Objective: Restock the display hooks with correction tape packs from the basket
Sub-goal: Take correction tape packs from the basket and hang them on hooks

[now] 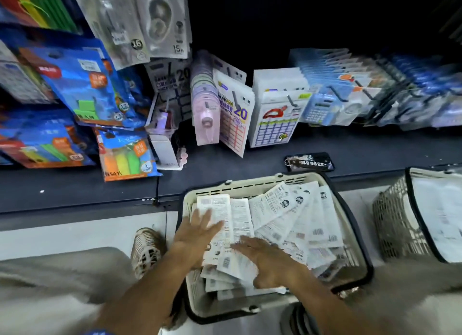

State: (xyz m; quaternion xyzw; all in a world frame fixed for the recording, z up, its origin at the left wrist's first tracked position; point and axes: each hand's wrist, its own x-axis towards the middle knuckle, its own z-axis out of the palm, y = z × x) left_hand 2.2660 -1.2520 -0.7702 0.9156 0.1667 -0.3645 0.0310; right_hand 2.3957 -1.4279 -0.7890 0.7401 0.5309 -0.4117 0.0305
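**Two hands in the basket, nothing lifted yet**

Both hands are down among the packs, so I'd judge this the gathering step: sorting a bundle to carry up to the hooks. The left hand (197, 231) lies flat on the packs with its fingers (209, 218) straight and spread, gripping nothing. The right hand (268, 261) is likewise released, palm down, fingers straight and pressing the pile.

The basket (252, 183) sits on the floor against the shelf edge, and it is heaped with white correction tape packs (280, 207), backs up, barcodes showing, fanned and overlapping. The next move likely calls for squaring a few together and pinching them by the hang-hole end, so they thread on cleanly.

To the right stands a second basket (397, 224) with a white bag or liner in it; its contents I cannot make out.

Farther back, a phone (310, 161) lies on the dark shelf (225, 164). Beyond it the display hooks (291, 101) carry rows of hanging stationery.
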